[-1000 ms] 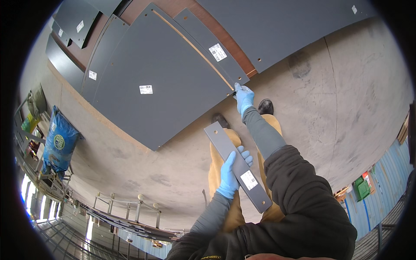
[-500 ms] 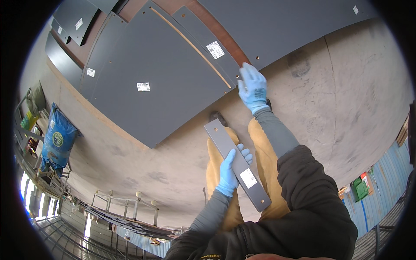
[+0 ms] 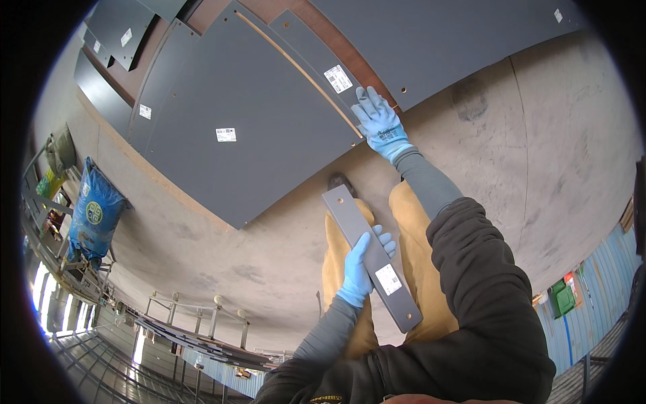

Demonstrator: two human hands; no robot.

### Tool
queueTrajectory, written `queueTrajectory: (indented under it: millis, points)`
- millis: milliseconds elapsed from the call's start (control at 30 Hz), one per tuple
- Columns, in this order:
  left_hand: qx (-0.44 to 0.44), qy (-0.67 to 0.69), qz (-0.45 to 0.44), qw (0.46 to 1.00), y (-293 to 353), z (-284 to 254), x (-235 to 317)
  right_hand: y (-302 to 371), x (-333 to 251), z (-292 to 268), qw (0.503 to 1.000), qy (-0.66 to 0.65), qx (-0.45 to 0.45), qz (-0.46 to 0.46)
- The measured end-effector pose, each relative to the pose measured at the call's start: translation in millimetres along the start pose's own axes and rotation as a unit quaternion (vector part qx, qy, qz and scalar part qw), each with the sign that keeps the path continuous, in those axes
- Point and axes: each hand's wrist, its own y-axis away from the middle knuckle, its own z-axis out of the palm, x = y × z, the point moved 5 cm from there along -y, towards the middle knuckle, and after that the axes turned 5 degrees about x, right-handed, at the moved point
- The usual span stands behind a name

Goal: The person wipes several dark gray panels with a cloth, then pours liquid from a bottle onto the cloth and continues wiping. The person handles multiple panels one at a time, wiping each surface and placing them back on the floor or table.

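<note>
My left hand [image 3: 356, 269], in a light blue glove, is closed around a narrow dark grey board [image 3: 365, 246] in front of my legs. The board is held at a slant, with a hole near each end and a white label on its lower half. My right hand [image 3: 381, 123], gloved the same way, lies with fingers stretched out over the near end of a narrow grey panel [image 3: 311, 52], covering its corner. Left of that panel is a larger dark grey panel [image 3: 269, 158] with a white label, and a thin tan strip [image 3: 296, 66] runs along its right side.
Another big grey panel [image 3: 457, 40] spreads across the far right. Reddish-brown board [image 3: 350, 47] shows between the panels. Smaller grey panels [image 3: 121, 30] sit far left. A blue sack [image 3: 96, 212] rests on a metal rack at the left, and a roller frame [image 3: 195, 330] stands lower left.
My right hand has moved slightly left and come down onto the end of the narrow panel. The left hand keeps its hold on the board, almost unmoved.
</note>
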Motion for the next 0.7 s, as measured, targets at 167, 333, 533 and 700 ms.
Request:
queueTrajectory:
  millis: [167,333,533,700]
  points:
    - [-0.007,-0.004,-0.007,1.000,-2,2,-2,-5,-5,-14,1.000,-0.013,0.016,0.016]
    - [-0.013,-0.001,-0.010,1.000,-7,-7,-7,22,-7,-53,0.984,-0.118,0.101,0.083]
    - [0.001,-0.010,0.001,1.000,-10,-27,-15,104,-15,-130,0.959,-0.143,0.073,0.235]
    - [0.051,-0.029,0.059,0.996,21,-34,-14,166,-46,-212,0.920,-0.223,-0.038,0.319]
